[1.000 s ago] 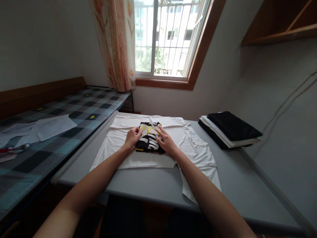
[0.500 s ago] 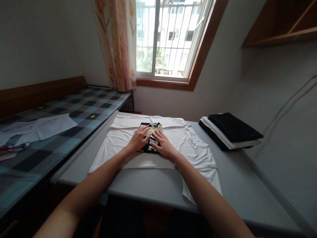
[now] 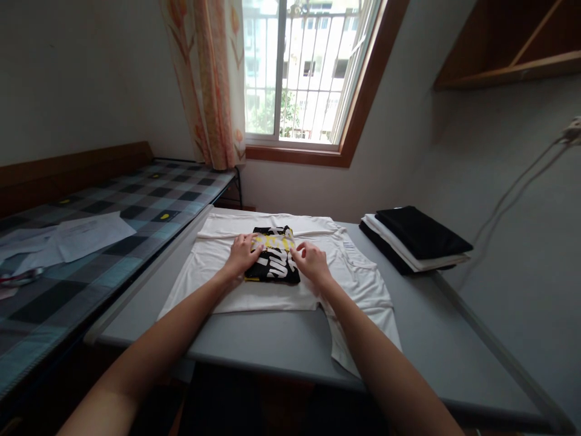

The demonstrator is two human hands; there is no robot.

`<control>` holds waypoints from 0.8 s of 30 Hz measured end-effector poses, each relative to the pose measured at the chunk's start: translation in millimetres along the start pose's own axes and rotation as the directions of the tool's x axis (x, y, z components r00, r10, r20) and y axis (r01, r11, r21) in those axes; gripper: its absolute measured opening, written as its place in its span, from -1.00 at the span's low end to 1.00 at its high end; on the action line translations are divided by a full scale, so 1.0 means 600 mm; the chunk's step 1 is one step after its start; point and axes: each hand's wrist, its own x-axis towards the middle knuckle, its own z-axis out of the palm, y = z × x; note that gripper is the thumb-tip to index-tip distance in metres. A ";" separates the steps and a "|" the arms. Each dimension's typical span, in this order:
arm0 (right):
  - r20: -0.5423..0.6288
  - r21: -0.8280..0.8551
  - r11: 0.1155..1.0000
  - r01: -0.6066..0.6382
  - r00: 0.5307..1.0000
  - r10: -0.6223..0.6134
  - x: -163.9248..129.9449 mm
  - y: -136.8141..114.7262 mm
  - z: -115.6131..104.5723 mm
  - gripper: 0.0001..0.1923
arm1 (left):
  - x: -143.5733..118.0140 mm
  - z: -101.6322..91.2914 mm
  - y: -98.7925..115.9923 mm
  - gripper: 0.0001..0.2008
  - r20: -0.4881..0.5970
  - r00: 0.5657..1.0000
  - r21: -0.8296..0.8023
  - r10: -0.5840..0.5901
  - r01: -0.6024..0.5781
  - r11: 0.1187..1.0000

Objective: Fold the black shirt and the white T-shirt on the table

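A small folded black garment with white and yellow print (image 3: 273,261) lies on top of a white T-shirt (image 3: 358,284) spread flat on the grey table (image 3: 436,339). My left hand (image 3: 242,255) rests on the garment's left edge, fingers curled over it. At the garment's right edge sits my right hand (image 3: 311,262), fingertips touching the side. Neither hand lifts the garment; it lies flat between them.
A stack of folded black and white clothes (image 3: 415,237) sits at the table's far right. A bed with a checked cover (image 3: 113,224) and sheets of paper (image 3: 77,233) runs along the left. A window (image 3: 295,72) and curtain (image 3: 213,85) lie beyond the table.
Both hands had slid together over the middle of the black garment; now they have moved apart to its left and right edges, uncovering the print.
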 end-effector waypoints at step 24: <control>0.367 0.503 0.825 -0.255 0.928 0.063 -0.011 -0.004 -0.019 -0.68 | 0.016 -0.043 0.009 -0.29 0.290 0.913 -0.906 -0.285 0.359 0.226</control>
